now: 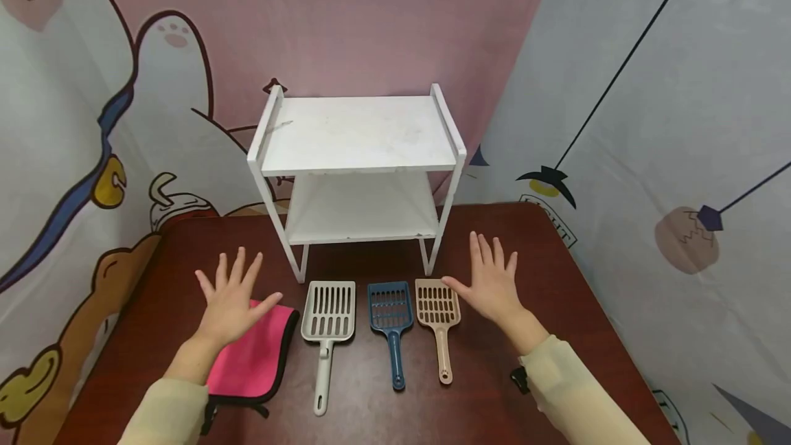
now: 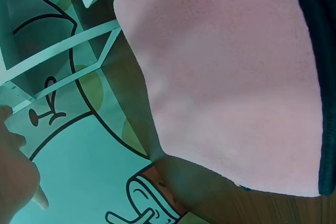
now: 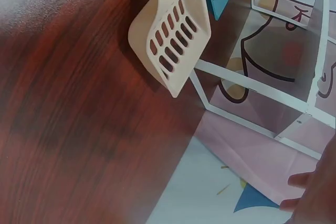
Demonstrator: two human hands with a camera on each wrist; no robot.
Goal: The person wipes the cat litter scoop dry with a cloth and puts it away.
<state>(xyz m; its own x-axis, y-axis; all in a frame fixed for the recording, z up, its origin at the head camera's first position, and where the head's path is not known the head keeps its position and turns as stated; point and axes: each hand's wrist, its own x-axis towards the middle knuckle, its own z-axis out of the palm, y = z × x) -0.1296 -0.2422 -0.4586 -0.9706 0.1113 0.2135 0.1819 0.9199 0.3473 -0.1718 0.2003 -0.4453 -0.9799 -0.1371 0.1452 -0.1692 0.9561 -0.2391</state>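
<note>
In the head view my left hand is spread above a pink cloth with a black border, holding nothing. My right hand, fingers also spread, hovers just right of a beige litter scoop. Between the hands lie a blue litter scoop and a larger off-white litter scoop, their handles toward me. The left wrist view has the pink cloth filling its right side. Slots in the beige scoop show clearly in the right wrist view.
A white two-tier shelf stands at the back of the dark red-brown table. Patterned cloth hangs behind and around it. A small black object is partly hidden by my right sleeve.
</note>
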